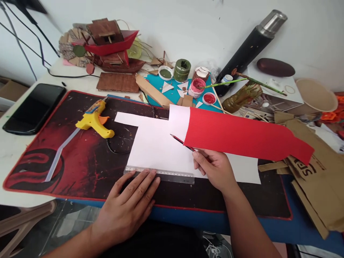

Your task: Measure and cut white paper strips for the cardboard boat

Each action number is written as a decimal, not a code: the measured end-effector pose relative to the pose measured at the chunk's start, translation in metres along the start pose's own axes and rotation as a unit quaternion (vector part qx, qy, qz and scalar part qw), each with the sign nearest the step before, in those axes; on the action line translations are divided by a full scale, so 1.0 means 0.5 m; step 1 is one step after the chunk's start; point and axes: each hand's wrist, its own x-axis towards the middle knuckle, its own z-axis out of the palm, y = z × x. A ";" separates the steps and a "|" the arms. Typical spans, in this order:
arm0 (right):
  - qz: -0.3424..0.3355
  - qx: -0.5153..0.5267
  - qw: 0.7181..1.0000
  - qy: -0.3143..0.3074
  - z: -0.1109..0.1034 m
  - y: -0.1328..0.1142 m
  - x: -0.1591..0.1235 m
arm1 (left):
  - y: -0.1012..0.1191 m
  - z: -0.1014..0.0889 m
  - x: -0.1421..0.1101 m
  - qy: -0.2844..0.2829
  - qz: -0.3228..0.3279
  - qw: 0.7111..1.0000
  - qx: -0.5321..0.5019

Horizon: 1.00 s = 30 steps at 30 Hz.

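A sheet of white paper with a stepped outline lies on the dark mat. Along its near edge runs a clear ruler, and the fingers of my left hand lie flat on it, stretched out. My right hand pinches a dark pencil, its tip pointing to the upper left just over the paper. Red corrugated card covers the right part of the white paper, beyond my right hand. The part of the pencil inside my grip is hidden.
A yellow glue gun with its glue stick rests on the mat at left. Beside it lies a phone. Model boats, paint jars and a black flask stand behind. Brown cardboard is at right.
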 end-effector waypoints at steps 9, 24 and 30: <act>0.002 0.005 1.000 -0.013 -0.003 0.000 -0.004 | -0.001 -0.001 0.002 -0.001 0.001 1.000 -0.008; 0.001 0.146 0.986 -0.080 -0.027 0.010 -0.003 | -0.001 0.002 0.005 0.007 0.006 1.000 -0.005; -0.012 0.161 0.978 -0.128 -0.042 0.025 -0.001 | -0.002 0.003 0.006 0.011 0.004 1.000 0.005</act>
